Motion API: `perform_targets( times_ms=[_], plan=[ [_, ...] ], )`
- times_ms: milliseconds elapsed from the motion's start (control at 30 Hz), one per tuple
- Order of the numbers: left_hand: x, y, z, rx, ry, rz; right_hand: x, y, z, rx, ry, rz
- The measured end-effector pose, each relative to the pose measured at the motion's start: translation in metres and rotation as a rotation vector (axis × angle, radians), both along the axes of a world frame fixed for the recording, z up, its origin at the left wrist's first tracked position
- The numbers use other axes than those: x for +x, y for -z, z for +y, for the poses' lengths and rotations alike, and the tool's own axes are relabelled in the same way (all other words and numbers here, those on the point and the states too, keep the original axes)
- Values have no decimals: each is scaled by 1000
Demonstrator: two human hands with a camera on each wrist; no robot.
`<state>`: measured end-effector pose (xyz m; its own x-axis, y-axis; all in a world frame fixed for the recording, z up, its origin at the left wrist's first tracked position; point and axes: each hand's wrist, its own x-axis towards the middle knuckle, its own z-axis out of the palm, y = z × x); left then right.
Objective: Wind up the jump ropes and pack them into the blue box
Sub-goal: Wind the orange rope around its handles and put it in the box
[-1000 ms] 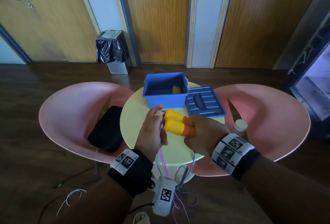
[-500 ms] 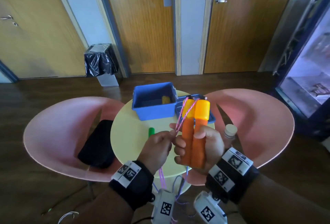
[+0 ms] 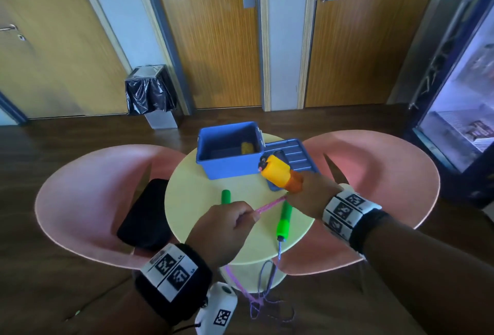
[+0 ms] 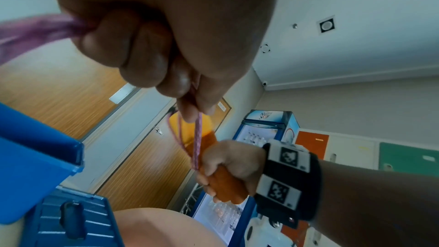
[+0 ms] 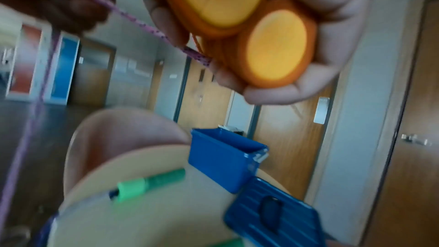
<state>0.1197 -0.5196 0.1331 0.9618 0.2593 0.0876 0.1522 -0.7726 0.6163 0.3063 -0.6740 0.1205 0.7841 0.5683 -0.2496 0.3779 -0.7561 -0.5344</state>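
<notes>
My right hand (image 3: pixel 307 195) grips the two orange and yellow handles (image 3: pixel 278 173) of one jump rope, held side by side above the table; their yellow end caps (image 5: pixel 273 48) face the right wrist camera. The pink cord (image 3: pixel 268 205) runs taut from them to my left hand (image 3: pixel 227 230), which pinches it (image 4: pixel 197 134); the rest hangs off the table edge. A second rope's green handles (image 3: pixel 284 221) lie on the yellow table (image 3: pixel 192 201). The open blue box (image 3: pixel 230 155) stands at the back with something yellow inside.
The blue box lid (image 3: pixel 294 155) lies right of the box, partly under my right hand. Pink chairs (image 3: pixel 88 201) flank the small round table; a black bag (image 3: pixel 145 217) lies on the left one. Loose cord loops (image 3: pixel 264 300) hang below the table's front edge.
My right hand has tipped the orange handles from upright to pointing away toward the box. My left hand has drawn the pink cord out leftward and down, uncovering the green handles.
</notes>
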Motion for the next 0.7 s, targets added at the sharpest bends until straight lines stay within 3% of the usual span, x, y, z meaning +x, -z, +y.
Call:
perform_targets(
  times_ms=[100,333,533,700],
  plan=[
    [-3,-7,-4,177,60,43,12,10,3,-226,-25,-212],
    [3,-25,-10,458,152,92,-24,-8,21,-477,-140,-338],
    [19,-38,22,513,216,143,-64,-20,17,-599,-490,-441],
    [21,-37,45,332,301,269,-105,-38,5,-519,-640,-474]
  ],
)
